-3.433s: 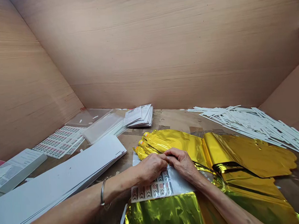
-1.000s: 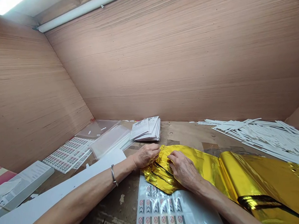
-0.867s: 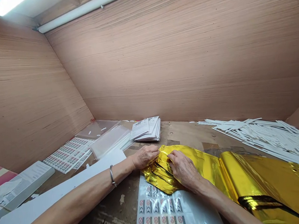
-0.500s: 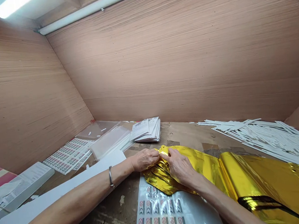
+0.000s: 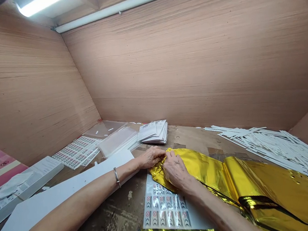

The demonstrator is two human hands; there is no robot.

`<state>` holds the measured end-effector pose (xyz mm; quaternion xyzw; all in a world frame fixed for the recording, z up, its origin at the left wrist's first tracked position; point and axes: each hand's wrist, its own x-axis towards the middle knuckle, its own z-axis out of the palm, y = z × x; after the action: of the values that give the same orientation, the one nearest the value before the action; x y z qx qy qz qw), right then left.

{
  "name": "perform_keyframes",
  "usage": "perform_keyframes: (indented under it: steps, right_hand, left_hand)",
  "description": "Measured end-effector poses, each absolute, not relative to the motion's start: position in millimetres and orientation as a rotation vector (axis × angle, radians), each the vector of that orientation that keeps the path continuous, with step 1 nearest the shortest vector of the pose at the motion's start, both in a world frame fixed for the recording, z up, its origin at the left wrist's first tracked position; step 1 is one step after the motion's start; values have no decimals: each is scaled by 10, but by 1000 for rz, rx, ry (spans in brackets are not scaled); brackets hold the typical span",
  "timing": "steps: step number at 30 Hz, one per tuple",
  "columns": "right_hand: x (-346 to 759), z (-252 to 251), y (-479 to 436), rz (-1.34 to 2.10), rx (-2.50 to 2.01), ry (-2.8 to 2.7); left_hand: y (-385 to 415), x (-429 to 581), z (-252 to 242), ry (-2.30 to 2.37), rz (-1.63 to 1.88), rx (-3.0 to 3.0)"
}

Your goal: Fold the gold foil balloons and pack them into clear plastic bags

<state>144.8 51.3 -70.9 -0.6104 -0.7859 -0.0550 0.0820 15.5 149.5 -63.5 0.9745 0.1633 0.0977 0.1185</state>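
Note:
A stack of gold foil balloons [image 5: 198, 165] lies on the worn wooden table [image 5: 115, 214], spreading to the right. My left hand [image 5: 151, 157], with a bracelet on the wrist, pinches the left end of the foil. My right hand [image 5: 173, 169] rests on the same end, fingers curled and pinching it beside the left thumb. Under that end lies a sheet of small printed stickers [image 5: 165, 208] on shiny backing.
White card strips [image 5: 57, 196] lie at the left, a box [image 5: 23, 184] beyond them. Further sticker sheets [image 5: 77, 152], clear bags [image 5: 116, 140] and a leaflet stack [image 5: 154, 131] sit at the back. White sticks [image 5: 271, 143] are piled at the right. Wood panels wall the bench.
Both hands moved from peeling at the sticker sheet to the foil's left end and now pinch it together. The camera has tilted upward, showing the ceiling lamp.

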Motion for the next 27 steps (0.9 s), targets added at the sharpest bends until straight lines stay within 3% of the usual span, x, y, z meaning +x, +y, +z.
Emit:
perform_keyframes:
  steps: [2, 9, 16, 21, 27]
  right_hand:
    - [1379, -727, 509, -173, -1821, -2289]
    - [1524, -778, 732, 275, -1831, -1760]
    - [1792, -815, 862, 677, -1696, -1348]
    - [1819, -784, 823, 782, -1556, -1092]
    - [2489, -377, 501, 540, -1538, -894]
  left_hand:
    - [1502, 163, -637, 525, 288, 2836]
    - [1491, 185, -571, 562, 332, 2852]
    - [1319, 135, -483, 556, 723, 3015]
    - [1111, 141, -567, 354, 400, 3127]
    - [1049, 129, -664, 350, 209, 3092]
